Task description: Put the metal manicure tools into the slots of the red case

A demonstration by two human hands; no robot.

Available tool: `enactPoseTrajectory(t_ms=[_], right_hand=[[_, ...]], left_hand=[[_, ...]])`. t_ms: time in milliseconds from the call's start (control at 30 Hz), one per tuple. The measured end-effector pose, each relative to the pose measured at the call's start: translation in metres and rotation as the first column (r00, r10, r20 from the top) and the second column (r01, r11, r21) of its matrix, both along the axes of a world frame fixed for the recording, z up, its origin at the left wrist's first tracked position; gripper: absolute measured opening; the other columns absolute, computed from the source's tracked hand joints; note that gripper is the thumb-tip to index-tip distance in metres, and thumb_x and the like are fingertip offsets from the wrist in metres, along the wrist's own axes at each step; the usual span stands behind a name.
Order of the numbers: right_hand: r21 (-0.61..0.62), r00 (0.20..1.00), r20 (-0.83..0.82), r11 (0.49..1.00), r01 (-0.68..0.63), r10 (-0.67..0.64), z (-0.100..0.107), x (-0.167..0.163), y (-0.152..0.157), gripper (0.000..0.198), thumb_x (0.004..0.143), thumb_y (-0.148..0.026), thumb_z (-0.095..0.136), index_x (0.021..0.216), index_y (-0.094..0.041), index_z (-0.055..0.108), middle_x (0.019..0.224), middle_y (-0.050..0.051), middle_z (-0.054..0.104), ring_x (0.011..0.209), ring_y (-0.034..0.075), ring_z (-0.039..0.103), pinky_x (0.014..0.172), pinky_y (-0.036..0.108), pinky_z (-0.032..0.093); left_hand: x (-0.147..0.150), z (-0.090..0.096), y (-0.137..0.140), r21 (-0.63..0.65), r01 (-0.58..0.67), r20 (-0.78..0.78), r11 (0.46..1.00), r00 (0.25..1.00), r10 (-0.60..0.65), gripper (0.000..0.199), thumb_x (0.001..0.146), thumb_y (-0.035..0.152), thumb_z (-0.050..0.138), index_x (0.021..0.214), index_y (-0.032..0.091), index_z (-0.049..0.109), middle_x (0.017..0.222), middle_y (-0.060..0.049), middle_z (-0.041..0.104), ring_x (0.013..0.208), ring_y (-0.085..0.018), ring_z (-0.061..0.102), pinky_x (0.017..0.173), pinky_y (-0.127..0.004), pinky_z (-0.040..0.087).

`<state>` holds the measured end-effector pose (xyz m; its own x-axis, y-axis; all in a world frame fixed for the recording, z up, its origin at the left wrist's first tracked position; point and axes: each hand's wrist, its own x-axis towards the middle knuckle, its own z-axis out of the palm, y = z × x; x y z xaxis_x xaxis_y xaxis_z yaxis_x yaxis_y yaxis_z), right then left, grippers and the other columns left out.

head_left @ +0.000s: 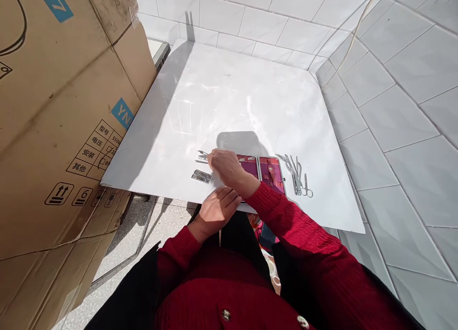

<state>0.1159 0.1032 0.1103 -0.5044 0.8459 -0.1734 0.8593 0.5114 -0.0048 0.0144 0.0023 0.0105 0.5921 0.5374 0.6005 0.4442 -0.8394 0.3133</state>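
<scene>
A manicure case (258, 170) lies opened flat on the white table, with a purple-red lining and a metal rim. My right hand (226, 167) crosses over its left half, fingers curled down beside small metal tools (201, 157); its fingertips are hidden, so what it pinches cannot be made out. At the table's near edge, my left hand (219, 209) has its fingers bent together against the case's near left corner. Nail clippers (202, 176) lie left of the hands. Right of the case are several metal manicure tools (294, 172) and small scissors (307, 186).
The white tabletop (229, 91) reaches back to a tiled wall (243, 24), with another tiled wall (404, 115) on the right. A large cardboard box (71, 105) stands along the left edge. A thin cable (358, 29) hangs in the back right corner.
</scene>
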Motion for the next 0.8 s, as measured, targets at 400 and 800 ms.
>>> enactPoseTrajectory(t_ms=[400, 800], right_hand=[[0.071, 0.998, 0.057, 0.997, -0.04, 0.036, -0.014, -0.009, -0.004, 0.044, 0.087, 0.012, 0.042, 0.114, -0.007, 0.07, 0.105, 0.023, 0.073, 0.092, 0.026, 0.067, 0.072, 0.032, 0.049], [-0.255, 0.674, -0.607, 0.907, 0.336, -0.42, -0.009, 0.056, -0.009, 0.008, 0.084, -0.012, 0.059, 0.081, -0.019, 0.061, 0.063, -0.002, 0.064, 0.058, 0.015, 0.058, 0.062, 0.027, 0.04]], left_hand=[[0.001, 0.004, 0.001, 0.072, -0.025, -0.002, 0.997, 1.0, 0.025, 0.019, 0.106, 0.012, 0.05, 0.112, 0.017, 0.068, 0.103, -0.01, 0.077, 0.103, -0.022, 0.075, 0.093, -0.041, 0.064], [0.0, -0.003, 0.005, 0.065, -0.011, -0.031, 0.998, 0.999, 0.013, 0.029, 0.102, 0.009, 0.054, 0.126, 0.016, 0.067, 0.132, -0.014, 0.075, 0.133, -0.027, 0.066, 0.112, -0.046, 0.057]])
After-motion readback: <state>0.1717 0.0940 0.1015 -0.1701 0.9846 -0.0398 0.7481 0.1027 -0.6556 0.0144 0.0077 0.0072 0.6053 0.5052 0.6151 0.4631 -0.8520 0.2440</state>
